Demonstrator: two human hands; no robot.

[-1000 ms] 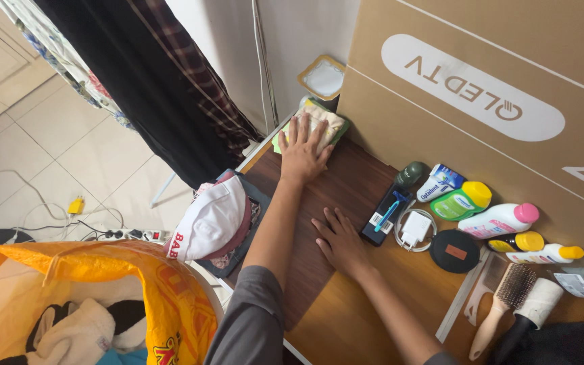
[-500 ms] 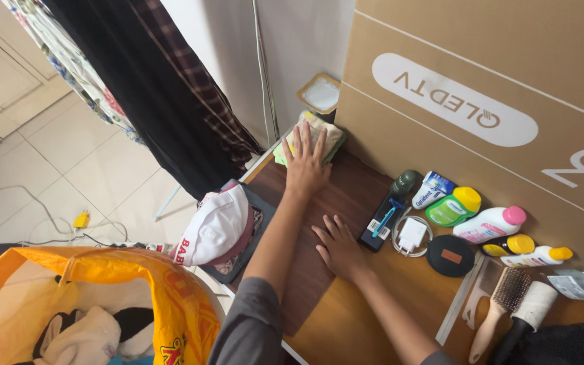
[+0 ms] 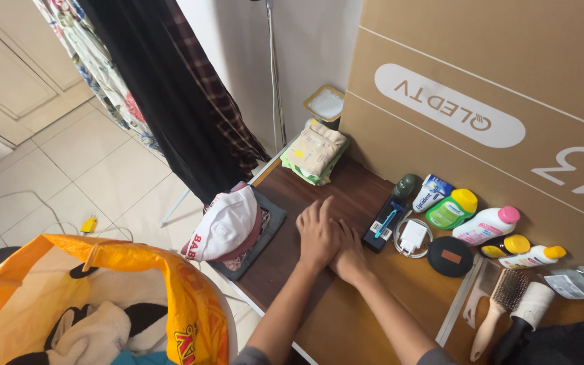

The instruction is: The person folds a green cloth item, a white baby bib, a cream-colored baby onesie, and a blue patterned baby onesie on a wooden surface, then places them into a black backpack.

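left hand (image 3: pixel 318 232): flat, palm down on the dark brown table (image 3: pixel 285 253), fingers together and straight, holding nothing; its edge overlaps the other hand
right hand (image 3: pixel 351 253): also flat on the table top, fingers loosely spread, partly tucked under the left hand, gripping nothing
contact: both palms rest on bare wood only; no object under either that I can see
folded cloths (image 3: pixel 315 153): small stack, beige piece on top of green ones, at the far corner of the table, well apart from both hands
black case (image 3: pixel 386 224): flat, with a blue razor lying on it, just beside the right hand's fingertips, not touching
white charger (image 3: pixel 413 234): with coiled cable, next to the case on the right
round black compact (image 3: pixel 451 256): just past the charger
bottles: green-and-yellow bottle (image 3: pixel 452 209), white bottle with pink cap (image 3: pixel 485 225), two small yellow-capped ones behind the compact, all in a row against the cardboard box (image 3: pixel 481 101)
cardboard box: large, stands along the table's back edge, walls off that side
hairbrush (image 3: pixel 499 307): wooden handle, near right corner, beside a white roller
white cap (image 3: pixel 222 224): on a pile of clothes on a grey tray, just left of the table edge
orange bag (image 3: pixel 103 297): open, clothes inside, near left, below the table
dark curtain (image 3: pixel 163 88): hangs at the back left, over the tiled floor
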